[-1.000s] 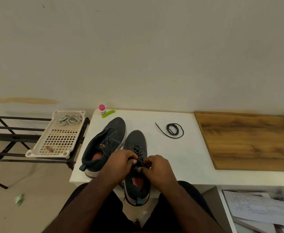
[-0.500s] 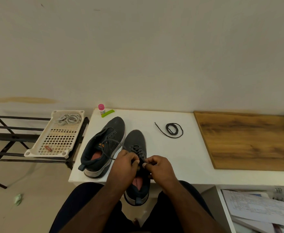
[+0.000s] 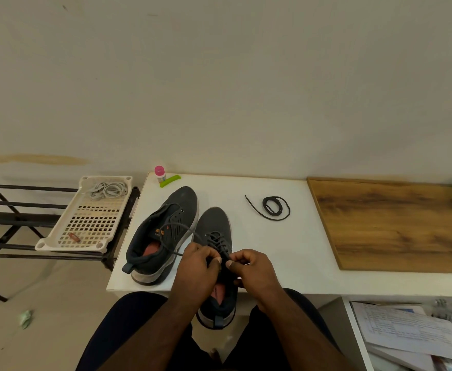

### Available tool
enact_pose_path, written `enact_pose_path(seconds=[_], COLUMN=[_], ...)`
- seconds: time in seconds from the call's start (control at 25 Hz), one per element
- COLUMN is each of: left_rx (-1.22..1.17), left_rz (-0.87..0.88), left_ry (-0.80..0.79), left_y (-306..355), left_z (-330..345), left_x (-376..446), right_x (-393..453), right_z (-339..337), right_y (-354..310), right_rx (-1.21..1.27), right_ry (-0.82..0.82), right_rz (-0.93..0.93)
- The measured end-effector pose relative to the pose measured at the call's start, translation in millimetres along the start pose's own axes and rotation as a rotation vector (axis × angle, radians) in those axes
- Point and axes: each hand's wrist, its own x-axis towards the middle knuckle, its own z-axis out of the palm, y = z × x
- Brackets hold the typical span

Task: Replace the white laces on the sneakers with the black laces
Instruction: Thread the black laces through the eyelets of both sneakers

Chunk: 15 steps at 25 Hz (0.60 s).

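Observation:
Two dark grey sneakers stand on the white table (image 3: 286, 253). The left sneaker (image 3: 163, 234) has no lace through its eyelets. The right sneaker (image 3: 216, 231) overhangs the table's front edge and carries a black lace (image 3: 219, 241) through its eyelets. My left hand (image 3: 196, 269) pinches one end of that lace, which loops out over the left sneaker. My right hand (image 3: 254, 269) pinches the lace at the top eyelets. A second black lace (image 3: 274, 206) lies coiled on the table to the right. The white laces (image 3: 107, 189) lie in a cream tray (image 3: 59, 241).
The tray sits on a black metal rack (image 3: 2, 218) left of the table. A pink-capped bottle (image 3: 160, 174) and a green clip (image 3: 170, 180) stand at the table's back left. A wooden board (image 3: 396, 223) covers the right side. Papers (image 3: 406, 330) lie lower right.
Both hands have drawn slightly back toward me while still working the lace at the right sneaker's top eyelets. The loop over the left sneaker stands out more.

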Motion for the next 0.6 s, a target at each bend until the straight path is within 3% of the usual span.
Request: enact_pose_path(seconds=[0.32, 0.6], left_rx=[0.001, -0.020], left_rz=[0.005, -0.003], left_ry=[-0.007, 0.008], left_y=[-1.2, -3.7], left_z=[5.0, 7.4], left_x=[0.3, 0.6], right_x=[-1.3, 2.3], right_z=[-3.5, -1.3], right_y=[-0.6, 1.1], right_rx=[0.030, -0.183], right_ry=[-0.031, 0.018], right_rz=[-0.008, -0.159])
